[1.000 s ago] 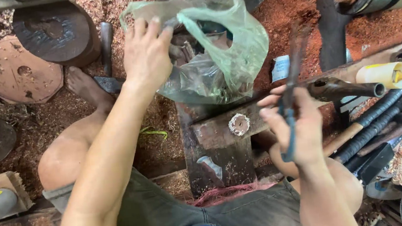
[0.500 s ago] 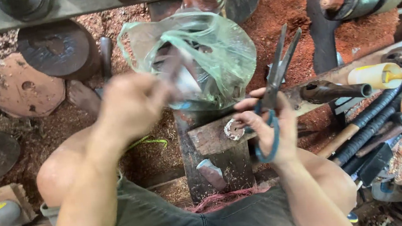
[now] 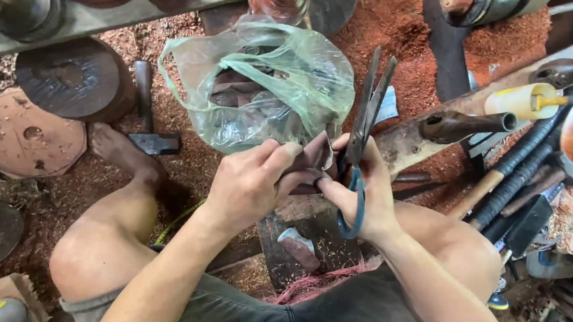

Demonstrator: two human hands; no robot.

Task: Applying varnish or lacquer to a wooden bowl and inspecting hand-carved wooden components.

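While the left hand (image 3: 250,186) pinches a dark brown sheet (image 3: 313,157) between curled fingers, the right hand (image 3: 364,188) grips blue-handled scissors (image 3: 361,128), blades slightly parted, just near of the green plastic bag (image 3: 264,85).

The left hand (image 3: 250,186) pinches a small dark sheet (image 3: 314,156) just below a green plastic bag (image 3: 261,85) of similar pieces. The right hand (image 3: 364,192) grips blue-handled scissors (image 3: 361,132), blades pointing up beside the sheet. Sawdust (image 3: 399,21) covers the floor.
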